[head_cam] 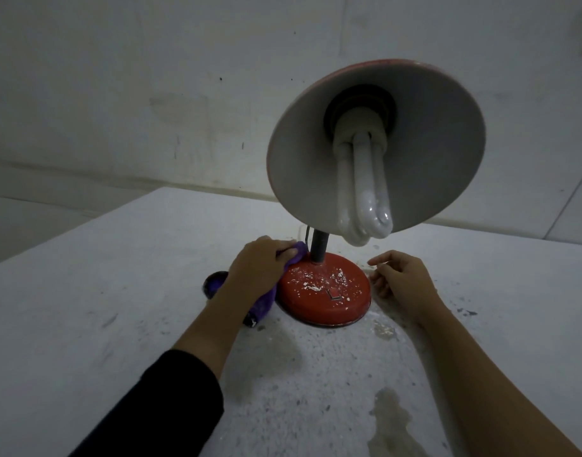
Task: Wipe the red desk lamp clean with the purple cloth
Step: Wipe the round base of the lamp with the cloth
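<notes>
left hand (pixel 258 263) is gripping the soft purple cloth (pixel 261 300), pressing it on the red desk lamp (pixel 324 293) base's left edge by the stem. right hand (pixel 403 280) is hovering loose, holding nothing. base probably heavy; bulb (pixel 365 189) fragile, so brace the base rim.

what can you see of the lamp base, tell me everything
The lamp base is a round, low red disc, seemingly painted metal, lying flat on the pale table. White flecks dot its top, and a small angular mark sits near the middle. A dark stem rises from its back edge. The left hand presses a purple cloth against its left rim; the right hand sits just beside it.
</notes>
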